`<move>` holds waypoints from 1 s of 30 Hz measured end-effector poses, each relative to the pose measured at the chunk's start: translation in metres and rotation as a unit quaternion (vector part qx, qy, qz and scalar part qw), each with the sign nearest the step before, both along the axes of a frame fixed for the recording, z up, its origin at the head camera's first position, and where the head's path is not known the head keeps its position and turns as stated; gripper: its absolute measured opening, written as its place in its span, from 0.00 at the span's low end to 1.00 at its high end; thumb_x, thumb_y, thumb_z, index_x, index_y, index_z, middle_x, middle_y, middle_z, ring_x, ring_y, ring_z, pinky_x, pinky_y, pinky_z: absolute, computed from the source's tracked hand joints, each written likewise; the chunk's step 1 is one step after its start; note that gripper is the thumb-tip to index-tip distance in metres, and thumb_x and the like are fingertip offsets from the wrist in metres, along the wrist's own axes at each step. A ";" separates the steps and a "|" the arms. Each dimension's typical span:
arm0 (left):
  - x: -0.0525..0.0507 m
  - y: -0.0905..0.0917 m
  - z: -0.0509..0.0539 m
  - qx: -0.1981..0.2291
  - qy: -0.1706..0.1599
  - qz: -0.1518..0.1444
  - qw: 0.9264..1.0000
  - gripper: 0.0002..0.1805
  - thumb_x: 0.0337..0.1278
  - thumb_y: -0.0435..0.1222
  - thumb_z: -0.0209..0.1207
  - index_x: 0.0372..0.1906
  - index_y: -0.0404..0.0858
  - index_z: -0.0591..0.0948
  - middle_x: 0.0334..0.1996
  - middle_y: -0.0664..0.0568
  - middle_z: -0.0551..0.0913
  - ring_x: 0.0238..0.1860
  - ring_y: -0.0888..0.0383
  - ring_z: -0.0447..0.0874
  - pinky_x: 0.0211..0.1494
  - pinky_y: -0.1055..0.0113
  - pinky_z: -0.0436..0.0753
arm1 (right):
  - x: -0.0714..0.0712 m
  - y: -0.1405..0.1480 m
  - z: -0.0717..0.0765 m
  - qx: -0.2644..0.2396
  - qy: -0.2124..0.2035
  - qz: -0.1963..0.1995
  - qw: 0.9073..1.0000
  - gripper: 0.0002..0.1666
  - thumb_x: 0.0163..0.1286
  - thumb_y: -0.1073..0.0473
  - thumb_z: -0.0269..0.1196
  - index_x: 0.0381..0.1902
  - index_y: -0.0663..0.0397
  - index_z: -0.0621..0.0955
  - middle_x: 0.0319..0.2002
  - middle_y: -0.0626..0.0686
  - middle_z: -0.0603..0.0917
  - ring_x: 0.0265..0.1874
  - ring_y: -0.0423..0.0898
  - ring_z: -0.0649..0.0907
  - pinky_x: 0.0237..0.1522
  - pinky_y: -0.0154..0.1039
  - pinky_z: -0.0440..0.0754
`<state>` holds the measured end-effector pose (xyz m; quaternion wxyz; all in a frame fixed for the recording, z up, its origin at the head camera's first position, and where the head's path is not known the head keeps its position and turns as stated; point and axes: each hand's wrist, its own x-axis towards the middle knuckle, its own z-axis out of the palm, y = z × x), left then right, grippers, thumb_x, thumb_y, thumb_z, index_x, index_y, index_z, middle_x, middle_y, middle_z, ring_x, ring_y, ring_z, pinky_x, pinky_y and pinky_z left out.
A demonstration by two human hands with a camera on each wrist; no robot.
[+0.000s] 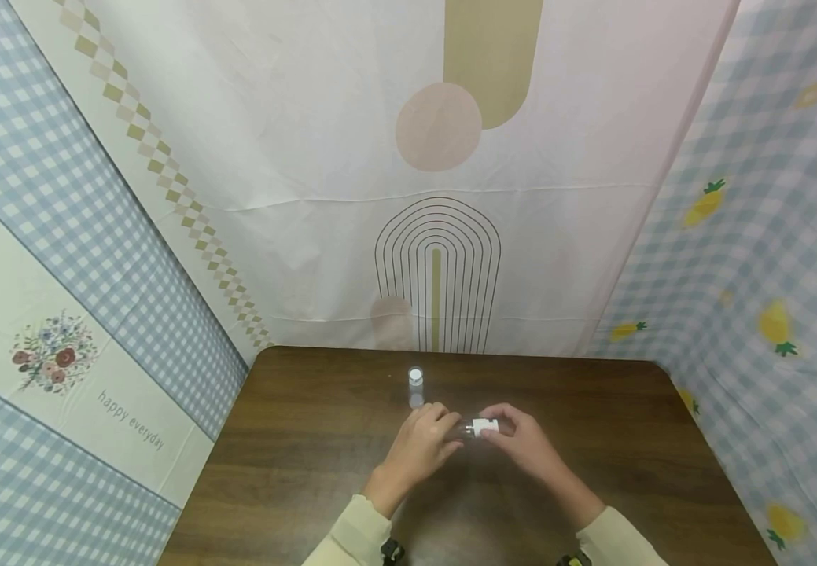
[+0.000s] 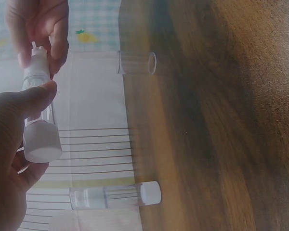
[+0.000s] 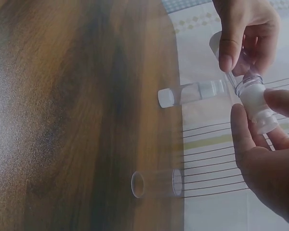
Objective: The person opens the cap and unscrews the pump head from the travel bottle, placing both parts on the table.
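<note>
Between both hands is a small clear pump bottle [image 2: 42, 142] with a white base and a white pump top [image 3: 254, 100]. My left hand [image 1: 418, 442] grips the clear body near the base, its thumb lying along the side. At the other end, my right hand [image 1: 524, 444] pinches the white pump top between thumb and fingers. The bottle is held tilted above the table. A second clear bottle [image 1: 416, 387] with a white base stands upright on the table, just beyond my left hand. A clear cylindrical cap [image 3: 156, 184] stands on the table in both wrist views.
The brown wooden table [image 1: 295, 440] reaches back to a white patterned cloth [image 1: 323, 259]. Blue checked cloths hang on the left [image 1: 125, 196] and on the right [image 1: 719, 275].
</note>
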<state>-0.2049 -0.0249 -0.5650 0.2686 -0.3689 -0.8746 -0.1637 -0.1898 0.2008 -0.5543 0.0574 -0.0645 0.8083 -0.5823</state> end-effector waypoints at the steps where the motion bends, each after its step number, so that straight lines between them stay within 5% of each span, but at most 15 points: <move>1: 0.000 0.000 0.000 0.001 0.002 0.000 1.000 0.20 0.48 0.45 0.79 0.45 0.42 0.87 0.35 0.57 0.83 0.36 0.60 0.80 0.45 0.67 0.80 | 0.000 0.000 0.000 -0.004 0.003 0.006 1.000 0.17 0.68 0.64 0.70 0.52 0.63 0.81 0.51 0.62 0.84 0.48 0.48 0.87 0.45 0.37 0.87; 9: 0.000 0.000 -0.002 0.003 0.002 -0.005 1.000 0.21 0.47 0.44 0.80 0.45 0.41 0.87 0.35 0.56 0.82 0.37 0.60 0.80 0.45 0.66 0.80 | 0.001 -0.001 0.001 -0.039 -0.020 0.001 0.999 0.26 0.68 0.62 0.71 0.61 0.64 0.77 0.60 0.67 0.81 0.55 0.53 0.86 0.47 0.36 0.87; 18: 0.002 0.001 0.002 0.009 -0.001 -0.004 1.000 0.21 0.45 0.43 0.80 0.45 0.41 0.87 0.36 0.56 0.83 0.37 0.61 0.80 0.44 0.67 0.80 | -0.001 -0.003 -0.002 -0.052 -0.076 -0.017 0.996 0.21 0.76 0.56 0.64 0.52 0.72 0.78 0.39 0.61 0.88 0.33 0.55 0.89 0.37 0.50 0.90; 30: 0.002 0.000 0.001 -0.004 -0.002 0.000 1.000 0.20 0.48 0.45 0.79 0.45 0.42 0.87 0.36 0.57 0.83 0.37 0.60 0.80 0.42 0.68 0.79 | 0.001 -0.001 -0.002 -0.027 -0.028 -0.009 0.999 0.21 0.65 0.61 0.73 0.53 0.60 0.80 0.50 0.60 0.84 0.47 0.49 0.87 0.44 0.36 0.87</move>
